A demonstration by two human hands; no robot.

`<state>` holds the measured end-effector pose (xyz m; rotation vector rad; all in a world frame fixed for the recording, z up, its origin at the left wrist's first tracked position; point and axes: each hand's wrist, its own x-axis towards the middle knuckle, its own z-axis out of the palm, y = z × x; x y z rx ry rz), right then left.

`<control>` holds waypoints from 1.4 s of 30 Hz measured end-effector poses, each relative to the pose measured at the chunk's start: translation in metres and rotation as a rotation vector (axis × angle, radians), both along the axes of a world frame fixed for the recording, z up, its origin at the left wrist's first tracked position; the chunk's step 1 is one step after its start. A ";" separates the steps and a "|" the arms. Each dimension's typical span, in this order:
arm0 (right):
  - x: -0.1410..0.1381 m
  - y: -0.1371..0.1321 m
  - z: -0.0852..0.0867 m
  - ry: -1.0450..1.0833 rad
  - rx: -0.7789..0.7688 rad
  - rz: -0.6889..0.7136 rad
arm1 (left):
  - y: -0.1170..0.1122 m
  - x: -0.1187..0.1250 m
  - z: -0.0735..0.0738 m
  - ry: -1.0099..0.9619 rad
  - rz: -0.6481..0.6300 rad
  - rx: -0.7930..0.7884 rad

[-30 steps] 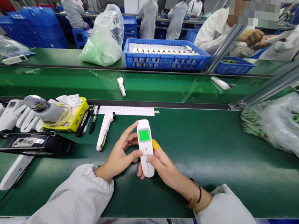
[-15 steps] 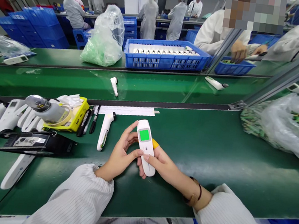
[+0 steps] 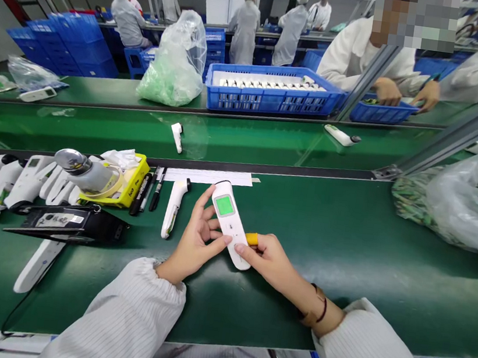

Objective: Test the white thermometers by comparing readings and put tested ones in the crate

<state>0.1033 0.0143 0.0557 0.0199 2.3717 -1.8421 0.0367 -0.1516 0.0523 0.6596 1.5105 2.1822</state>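
Note:
Between my two hands is a white infrared thermometer, tilted to the left, its small screen glowing green. My left hand is closed around its left side, with the thumb on the front near the lower part. On the lower right edge, my right hand grips it with the thumb on the front; a yellow finger cover shows on one finger. Another white thermometer lies on the green bench left of my hands, its handle open at the side. Black marker pens lie beyond it.
A yellow tray and a metal-topped bottle stand at left, near several white thermometers and a black stand. Behind runs a green conveyor. A blue crate stands beyond; a plastic bag sits at right.
The thermometer has tilted further left in my hands, and my right hand's yellow-covered finger shows more. The conveyor's small white thermometers have shifted left. A co-worker's hands have moved at the blue bin.

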 end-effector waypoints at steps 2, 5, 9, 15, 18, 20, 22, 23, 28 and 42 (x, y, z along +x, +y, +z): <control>0.000 0.000 -0.002 -0.043 -0.071 -0.017 | 0.001 0.000 0.000 -0.015 0.001 0.015; -0.001 -0.004 -0.002 -0.117 -0.227 -0.023 | 0.001 0.000 0.000 -0.030 -0.014 0.035; -0.002 -0.011 -0.001 -0.147 -0.384 -0.013 | 0.000 0.000 0.002 -0.018 -0.017 0.035; -0.003 -0.012 0.000 -0.104 -0.280 -0.003 | -0.001 -0.003 -0.001 -0.018 0.002 -0.004; -0.003 -0.010 0.000 -0.106 -0.189 0.012 | -0.001 -0.004 -0.004 -0.029 -0.012 0.014; -0.002 -0.008 -0.001 -0.115 -0.136 0.012 | -0.002 -0.004 -0.005 -0.035 -0.019 0.018; -0.001 -0.007 -0.001 -0.126 -0.102 0.020 | -0.002 -0.005 -0.005 -0.033 -0.021 0.016; -0.001 -0.007 -0.001 -0.134 -0.093 0.027 | -0.002 -0.005 -0.005 -0.029 -0.023 0.013; -0.001 -0.007 0.000 -0.164 -0.084 0.042 | -0.001 -0.004 -0.004 -0.022 -0.023 -0.010; -0.001 -0.007 0.000 -0.134 -0.052 0.057 | 0.000 -0.005 -0.004 -0.027 -0.012 -0.051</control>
